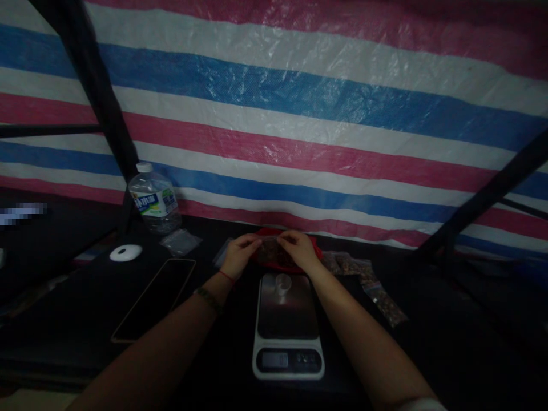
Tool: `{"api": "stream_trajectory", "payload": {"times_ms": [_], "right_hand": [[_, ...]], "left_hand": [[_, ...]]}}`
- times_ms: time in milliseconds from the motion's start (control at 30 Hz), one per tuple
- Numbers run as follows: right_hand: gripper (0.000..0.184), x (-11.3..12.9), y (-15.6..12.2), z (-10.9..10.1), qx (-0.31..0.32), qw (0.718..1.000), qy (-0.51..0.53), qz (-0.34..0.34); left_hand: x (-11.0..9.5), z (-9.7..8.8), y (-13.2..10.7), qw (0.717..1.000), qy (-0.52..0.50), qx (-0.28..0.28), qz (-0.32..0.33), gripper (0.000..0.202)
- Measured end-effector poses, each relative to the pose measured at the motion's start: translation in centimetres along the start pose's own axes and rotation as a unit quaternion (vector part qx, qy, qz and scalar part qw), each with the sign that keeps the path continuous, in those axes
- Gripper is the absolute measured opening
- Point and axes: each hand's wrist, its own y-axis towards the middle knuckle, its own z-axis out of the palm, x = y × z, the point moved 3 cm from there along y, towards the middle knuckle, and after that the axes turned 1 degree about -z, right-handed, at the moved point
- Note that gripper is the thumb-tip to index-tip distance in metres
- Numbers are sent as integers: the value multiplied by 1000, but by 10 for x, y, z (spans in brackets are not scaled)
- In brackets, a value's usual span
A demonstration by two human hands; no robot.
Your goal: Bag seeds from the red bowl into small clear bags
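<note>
At the centre of the frame, the left hand (238, 255) and right hand (298, 249) are pinching a small filled bag (270, 251), fingers clamped on its top edge above the red tray (315, 246), seemingly sealing it, which calls for even pressure

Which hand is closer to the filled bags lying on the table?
The right hand, probably. Both hands pinch the small bag, but the filled bags lie just to its right; the left hand is farther.

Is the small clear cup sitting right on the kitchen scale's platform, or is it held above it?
Touching. The head view shows the small clear cup resting upright on the kitchen scale platform, with no gap below it; both hands are farther back, on a small bag.
</note>
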Motion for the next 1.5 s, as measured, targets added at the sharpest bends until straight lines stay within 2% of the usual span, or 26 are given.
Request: {"api": "stream_trajectory", "payload": {"times_ms": [67, 167, 233, 367, 600, 800, 1033, 1300, 1500], "right_hand": [[16, 2, 0, -2, 2, 1000, 0, -2], [15, 5, 0, -1, 40, 999, 12, -19], [14, 5, 0, -1, 33, 999, 10, -22], [14, 2, 0, 1, 9, 999, 32, -9], [14, 0, 0, 2, -7, 1000, -5, 10], [16, 1, -3, 4, -2, 1000, -3, 11], [14, 3, -4, 8, 16, 1000, -17, -5], [12, 6, -5, 11, 16, 1000, -11, -21], [11, 14, -8, 11, 13, 999, -19, -42]], "left_hand": [[0, 1, 0, 999, -1, 29, 14, 26], [4, 0, 0, 999, -20, -14, -26, 28], [5, 0, 0, 997, -39, -38, -54, 31], [3, 2, -2, 995, -58, -29, -77, 36], [5, 3, -1, 994, -65, -41, -82, 37], [8, 4, -2, 994, -87, -13, -66, 33], [0, 5, -3, 998, -8, -12, -57, 36], [0, 6, -3, 998, 26, -5, -54, 29], [-4, 8, -5, 996, 74, 30, -26, 24]]}}
